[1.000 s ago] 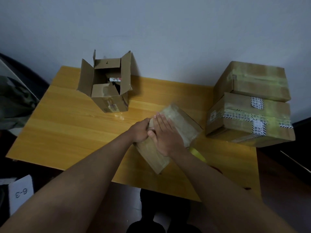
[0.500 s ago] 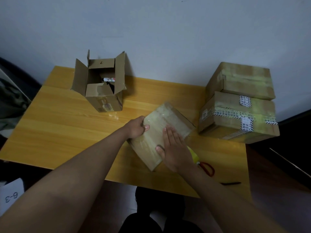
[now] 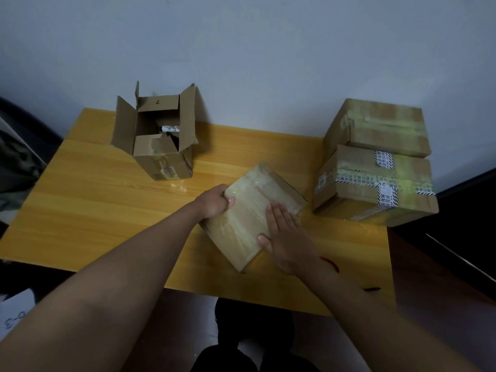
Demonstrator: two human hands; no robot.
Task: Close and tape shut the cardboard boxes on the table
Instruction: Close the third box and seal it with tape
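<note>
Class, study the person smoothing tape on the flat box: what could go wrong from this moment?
1. The flat box lies near the table's front edge; a hard press by the right hand might slide it off, though the left hand has a grip on its edge.
2. The open box could be overlooked, untaped.

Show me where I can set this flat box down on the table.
Free: the table's left half, in front of the open box and beside the left hand. Crowded: the right side, with the stacked taped boxes and red-handled scissors.
</note>
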